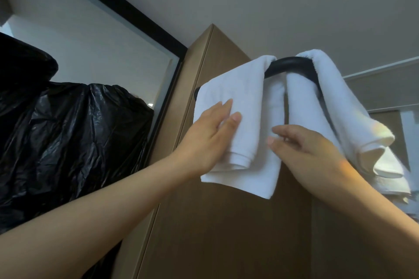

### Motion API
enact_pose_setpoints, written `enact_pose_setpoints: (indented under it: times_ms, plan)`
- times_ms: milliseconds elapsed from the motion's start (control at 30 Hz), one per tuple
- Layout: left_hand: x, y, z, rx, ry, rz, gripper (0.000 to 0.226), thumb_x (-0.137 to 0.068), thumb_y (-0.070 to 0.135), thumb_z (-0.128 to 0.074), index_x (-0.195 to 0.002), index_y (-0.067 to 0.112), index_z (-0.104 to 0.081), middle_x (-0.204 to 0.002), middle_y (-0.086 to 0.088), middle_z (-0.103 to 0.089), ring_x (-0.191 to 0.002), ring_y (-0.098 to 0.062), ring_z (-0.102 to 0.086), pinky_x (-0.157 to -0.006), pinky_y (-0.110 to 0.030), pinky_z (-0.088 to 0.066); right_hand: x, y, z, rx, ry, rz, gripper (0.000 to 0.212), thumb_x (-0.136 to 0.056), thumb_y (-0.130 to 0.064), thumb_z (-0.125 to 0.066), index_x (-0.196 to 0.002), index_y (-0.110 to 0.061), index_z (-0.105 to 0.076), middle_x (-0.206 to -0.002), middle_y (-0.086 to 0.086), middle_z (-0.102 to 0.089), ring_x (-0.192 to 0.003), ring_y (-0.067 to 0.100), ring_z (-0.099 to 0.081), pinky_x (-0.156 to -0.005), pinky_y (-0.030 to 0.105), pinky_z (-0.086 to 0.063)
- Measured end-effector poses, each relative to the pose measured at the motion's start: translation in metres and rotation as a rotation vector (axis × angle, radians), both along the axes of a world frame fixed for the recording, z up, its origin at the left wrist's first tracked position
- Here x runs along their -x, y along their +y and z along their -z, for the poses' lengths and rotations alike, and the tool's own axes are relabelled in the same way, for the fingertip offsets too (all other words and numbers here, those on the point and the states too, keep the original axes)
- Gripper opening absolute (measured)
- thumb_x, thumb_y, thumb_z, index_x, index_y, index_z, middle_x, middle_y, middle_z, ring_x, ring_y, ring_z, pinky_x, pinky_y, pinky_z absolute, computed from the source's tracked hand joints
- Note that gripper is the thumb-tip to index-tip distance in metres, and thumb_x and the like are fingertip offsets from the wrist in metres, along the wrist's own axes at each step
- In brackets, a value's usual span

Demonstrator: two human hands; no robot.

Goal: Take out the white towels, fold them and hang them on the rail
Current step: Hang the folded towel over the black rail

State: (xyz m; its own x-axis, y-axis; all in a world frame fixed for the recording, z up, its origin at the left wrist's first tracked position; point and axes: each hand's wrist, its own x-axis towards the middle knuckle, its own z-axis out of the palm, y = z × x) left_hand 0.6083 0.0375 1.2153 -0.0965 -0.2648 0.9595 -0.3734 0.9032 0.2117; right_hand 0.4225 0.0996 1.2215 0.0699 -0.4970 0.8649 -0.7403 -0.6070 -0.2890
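Head view: a black rail [285,64] is fixed to a brown panel [215,222], and two white towels are draped over it. The left towel [244,102] is folded and hangs over the rail's left part, its front layer ending higher than the layer behind. The right towel [353,106] hangs over the rail's right part in looser folds, its lower ends spreading out to the right. The two towels hang just beside each other, with a narrow gap of panel showing between them below the rail. The left hand [208,131] lies flat against the front of the left towel, fingers straight and slightly spread, gripping nothing. The right hand [306,145] is raised between the towels, fingers extended and only slightly bent, its tips at the left towel's right edge; it has hold of nothing. Both forearms are bare and reach up from below. To the left of the panel stands a black-framed mirror [127,29], and a crinkled black plastic bag [68,131] fills the lower left.
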Motion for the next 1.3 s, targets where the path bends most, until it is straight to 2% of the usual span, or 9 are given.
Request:
enact_pose_setpoints:
  times_ms: [133,333,467,567,633,833,1033,1167,1300]
  plan:
    - [0.012,0.005,0.0,-0.08,-0.06,-0.083,0.076,-0.09,0.07,-0.035,-0.152,0.026,-0.025,-0.159,0.008,-0.023,-0.148,-0.008,-0.014,-0.121,-0.041,-0.018,0.018,-0.007,0.003,-0.059,-0.12,0.055,0.059,-0.098,-0.035,-0.052,-0.152,-0.033,-0.027,-0.151,-0.011,-0.04,-0.135,0.013,-0.042,-0.11,0.034,-0.033]
    - [0.032,0.02,-0.003,-0.102,-0.111,-0.374,0.076,-0.088,0.053,-0.052,-0.145,0.01,-0.026,-0.159,-0.008,-0.019,-0.137,-0.024,-0.034,-0.099,-0.029,-0.033,0.025,-0.032,0.004,-0.099,-0.242,-0.047,0.064,-0.097,-0.031,-0.057,-0.151,-0.038,-0.023,-0.147,0.0,-0.044,-0.132,0.021,-0.046,-0.111,0.048,-0.038]
    - [0.037,0.029,-0.006,-0.073,-0.156,-0.489,0.053,-0.091,0.035,-0.049,-0.126,-0.003,-0.036,-0.137,-0.025,-0.038,-0.103,-0.037,-0.05,-0.065,-0.03,-0.026,0.021,-0.045,0.009,-0.172,-0.295,-0.145,0.056,-0.095,-0.034,-0.061,-0.145,-0.035,-0.035,-0.118,-0.003,-0.066,-0.11,0.019,-0.063,-0.101,0.042,-0.049]
    - [0.034,0.035,-0.003,-0.034,-0.156,-0.459,0.026,-0.093,0.026,-0.044,-0.103,0.002,-0.043,-0.105,-0.017,-0.051,-0.084,-0.035,-0.05,-0.052,-0.028,-0.02,0.014,-0.049,0.012,-0.215,-0.326,-0.327,0.026,-0.092,-0.015,-0.066,-0.103,-0.036,-0.053,-0.083,-0.011,-0.076,-0.08,0.009,-0.073,-0.063,0.022,-0.058]
    - [0.029,0.038,-0.001,-0.027,-0.158,-0.423,0.023,-0.094,0.021,-0.043,-0.075,0.015,-0.032,-0.075,-0.003,-0.039,-0.061,-0.021,-0.038,-0.047,-0.026,-0.023,0.014,-0.05,0.01,-0.154,-0.297,-0.308,0.028,-0.089,-0.002,-0.066,-0.096,-0.028,-0.059,-0.079,-0.006,-0.075,-0.077,0.009,-0.073,-0.063,0.024,-0.058]
    - [0.02,0.036,0.008,-0.031,-0.19,-0.359,0.028,-0.094,0.014,-0.041,-0.07,0.014,-0.026,-0.063,0.0,-0.032,-0.053,-0.016,-0.027,-0.046,-0.027,-0.02,0.009,-0.042,0.009,0.034,-0.155,-0.259,0.029,-0.087,0.0,-0.059,-0.097,-0.025,-0.07,-0.086,-0.011,-0.075,-0.08,0.003,-0.07,-0.067,0.014,-0.053]
    - [0.027,0.037,0.017,-0.002,-0.215,-0.37,0.021,-0.095,0.012,-0.041,-0.076,0.01,-0.034,-0.066,-0.001,-0.037,-0.055,-0.015,-0.033,-0.047,-0.026,-0.024,-0.001,-0.039,0.007,0.13,-0.109,-0.194,0.018,-0.091,-0.012,-0.056,-0.101,-0.024,-0.065,-0.091,-0.004,-0.073,-0.084,0.016,-0.069,-0.083,0.039,-0.057]
    - [0.032,0.036,0.024,0.023,-0.246,-0.378,0.014,-0.098,0.017,-0.041,-0.097,0.004,-0.045,-0.079,-0.007,-0.049,-0.067,-0.023,-0.046,-0.058,-0.03,-0.033,-0.003,-0.035,0.005,0.076,-0.082,-0.246,0.017,-0.095,-0.015,-0.057,-0.103,-0.028,-0.063,-0.092,-0.018,-0.074,-0.084,-0.001,-0.069,-0.076,0.018,-0.053]
    - [0.031,0.025,0.034,-0.073,-0.364,-0.386,0.063,-0.102,0.037,-0.036,-0.151,0.004,-0.013,-0.149,-0.022,-0.033,-0.134,-0.031,-0.038,-0.102,-0.029,-0.033,0.002,-0.032,0.004,-0.043,-0.198,-0.333,0.017,-0.096,-0.021,-0.06,-0.112,-0.025,-0.066,-0.099,-0.008,-0.075,-0.088,0.01,-0.072,-0.09,0.038,-0.056]
